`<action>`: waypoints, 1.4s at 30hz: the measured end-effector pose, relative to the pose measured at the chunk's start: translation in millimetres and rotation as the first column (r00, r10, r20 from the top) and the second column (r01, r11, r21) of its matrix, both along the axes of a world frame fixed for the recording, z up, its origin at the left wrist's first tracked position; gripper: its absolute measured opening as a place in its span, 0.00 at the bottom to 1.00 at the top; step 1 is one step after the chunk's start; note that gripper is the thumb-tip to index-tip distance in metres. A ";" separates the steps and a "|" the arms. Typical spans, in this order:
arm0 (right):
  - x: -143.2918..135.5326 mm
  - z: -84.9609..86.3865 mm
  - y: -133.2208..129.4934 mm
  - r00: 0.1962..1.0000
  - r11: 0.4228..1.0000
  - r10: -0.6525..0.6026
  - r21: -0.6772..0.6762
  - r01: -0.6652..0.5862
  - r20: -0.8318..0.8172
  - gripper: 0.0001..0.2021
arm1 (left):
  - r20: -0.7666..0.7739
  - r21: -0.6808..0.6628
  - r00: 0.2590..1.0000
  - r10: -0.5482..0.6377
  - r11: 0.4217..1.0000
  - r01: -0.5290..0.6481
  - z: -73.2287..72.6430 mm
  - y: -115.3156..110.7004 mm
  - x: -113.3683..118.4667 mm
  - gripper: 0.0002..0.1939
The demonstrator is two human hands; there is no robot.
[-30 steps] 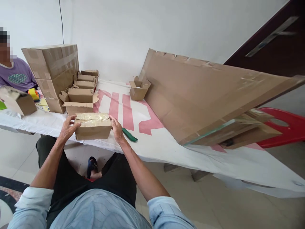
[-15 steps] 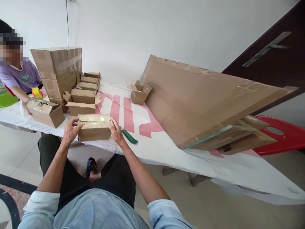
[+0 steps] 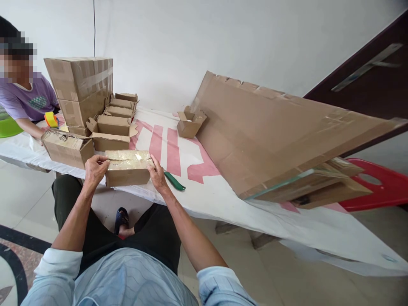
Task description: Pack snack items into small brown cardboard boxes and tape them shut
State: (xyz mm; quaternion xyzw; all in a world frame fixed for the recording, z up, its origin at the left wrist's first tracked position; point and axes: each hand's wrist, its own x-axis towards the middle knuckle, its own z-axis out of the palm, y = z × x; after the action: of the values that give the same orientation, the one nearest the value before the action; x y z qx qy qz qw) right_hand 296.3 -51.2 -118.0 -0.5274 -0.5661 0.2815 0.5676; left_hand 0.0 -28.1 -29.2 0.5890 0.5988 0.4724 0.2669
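Observation:
A small cardboard box [image 3: 127, 176] with shiny tape across its top sits at the table's front edge, between my hands. My left hand [image 3: 95, 170] is at its left end, thumb and forefinger pinched together at the top corner; what they may hold is too small to make out. The right end of the box is gripped by my right hand [image 3: 157, 173], fingers at the top corner and thumb on the front. A green curved tool [image 3: 174, 181] lies just right of my right hand.
Behind stand open boxes [image 3: 111, 138] and stacked cartons [image 3: 78, 80]. At left a person [image 3: 30, 100] touches another box [image 3: 66, 148], near yellow tape [image 3: 51, 120]. A small open box [image 3: 188, 125] and a large cardboard sheet [image 3: 270, 136] are right, by a red chair [image 3: 379, 187].
My left hand's fingers have shifted from gripping the box's left end to a pinch at its top corner. The other person's box has moved right, closer to mine. The view has shifted slightly.

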 end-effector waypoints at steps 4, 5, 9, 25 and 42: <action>0.6 -2.4 0.3 1.000 1.000 0.012 0.009 -0.012 0.028 0.47 | -0.053 -0.005 0.999 0.003 1.000 -0.003 6.8 6.1 1.0 0.09; 0.3 -2.7 0.4 1.000 1.000 0.009 0.008 -0.010 0.028 0.47 | -0.066 -0.006 0.998 0.004 1.000 -0.004 8.7 7.9 1.3 0.08; -1.9 -2.3 1.0 1.000 1.000 -0.007 0.002 0.007 0.014 0.47 | -0.108 -0.004 0.994 0.005 1.000 -0.005 14.4 13.7 1.4 0.08; -0.2 4.0 8.1 1.000 1.000 -0.003 0.001 0.003 0.014 0.45 | -0.309 -0.039 0.951 -0.007 0.999 -0.005 17.2 26.2 -1.4 0.11; -2.6 9.1 7.8 0.986 0.993 -0.044 0.115 0.026 0.160 0.35 | -0.359 -0.070 0.933 0.021 0.996 -0.049 21.0 16.8 -3.7 0.10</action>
State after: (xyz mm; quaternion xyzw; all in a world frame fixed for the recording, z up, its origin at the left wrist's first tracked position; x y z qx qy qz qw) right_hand 293.7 -43.4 -109.0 -0.5257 -0.6160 0.1952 0.5532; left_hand -3.7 -11.2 -8.2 0.6437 0.6656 0.3385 0.1678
